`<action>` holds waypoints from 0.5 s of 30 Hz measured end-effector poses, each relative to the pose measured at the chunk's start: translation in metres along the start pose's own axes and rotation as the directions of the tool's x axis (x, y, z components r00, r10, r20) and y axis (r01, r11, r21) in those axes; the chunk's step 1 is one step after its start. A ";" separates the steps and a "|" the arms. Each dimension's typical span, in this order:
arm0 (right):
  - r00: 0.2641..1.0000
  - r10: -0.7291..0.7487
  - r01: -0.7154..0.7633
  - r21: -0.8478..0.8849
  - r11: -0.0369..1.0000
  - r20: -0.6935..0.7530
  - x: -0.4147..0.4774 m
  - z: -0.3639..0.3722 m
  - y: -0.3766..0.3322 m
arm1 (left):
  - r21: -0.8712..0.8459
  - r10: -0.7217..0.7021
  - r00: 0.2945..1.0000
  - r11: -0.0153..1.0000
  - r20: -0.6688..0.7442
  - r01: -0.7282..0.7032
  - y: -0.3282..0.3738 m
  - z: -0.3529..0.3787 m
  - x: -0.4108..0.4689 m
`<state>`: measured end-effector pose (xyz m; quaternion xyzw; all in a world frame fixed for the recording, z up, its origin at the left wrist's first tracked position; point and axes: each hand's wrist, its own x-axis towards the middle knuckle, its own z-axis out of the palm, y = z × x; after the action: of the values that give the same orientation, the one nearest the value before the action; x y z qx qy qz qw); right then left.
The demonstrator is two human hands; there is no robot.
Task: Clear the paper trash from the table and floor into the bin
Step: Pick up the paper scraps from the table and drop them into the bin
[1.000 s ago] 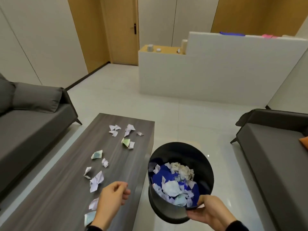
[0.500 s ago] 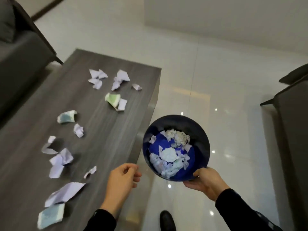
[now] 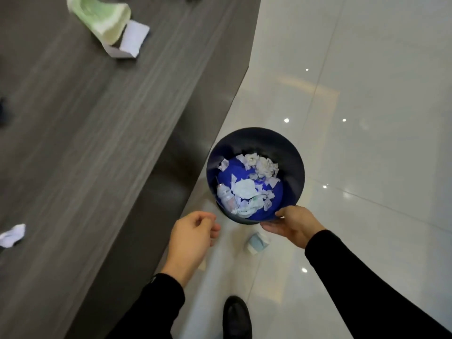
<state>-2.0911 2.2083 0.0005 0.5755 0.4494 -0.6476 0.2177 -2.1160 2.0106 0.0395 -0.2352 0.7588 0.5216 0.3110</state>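
My right hand (image 3: 292,226) grips the near rim of the round dark bin (image 3: 291,155), which has a blue bottom and several crumpled paper scraps inside. The bin is beside the right edge of the dark wooden table (image 3: 85,133), low over the floor. My left hand (image 3: 193,237) hovers by the table's edge with fingers loosely curled and nothing in it. On the table lie a green paper wad (image 3: 102,18), a white folded scrap (image 3: 129,44) and a white crumpled scrap (image 3: 12,234). A pale blue paper scrap (image 3: 256,242) lies on the floor just under the bin.
The glossy white tiled floor (image 3: 354,106) spreads to the right of the table. My black shoe (image 3: 236,316) stands on the floor at the bottom, between my arms.
The view has tilted down and closed in on the table edge and floor. The bin has dropped lower beside the table. A blue scrap on the floor has come into view.
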 end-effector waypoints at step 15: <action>0.935 -0.218 0.148 -0.250 0.957 -0.279 0.028 0.007 0.021 | -0.097 -0.034 0.998 0.995 -0.054 0.028 -0.007 -0.005 0.009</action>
<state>-2.0843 2.1986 -0.0330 0.5951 0.5999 -0.5139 0.1482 -2.1189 2.0029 0.0298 -0.2760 0.7375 0.5459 0.2863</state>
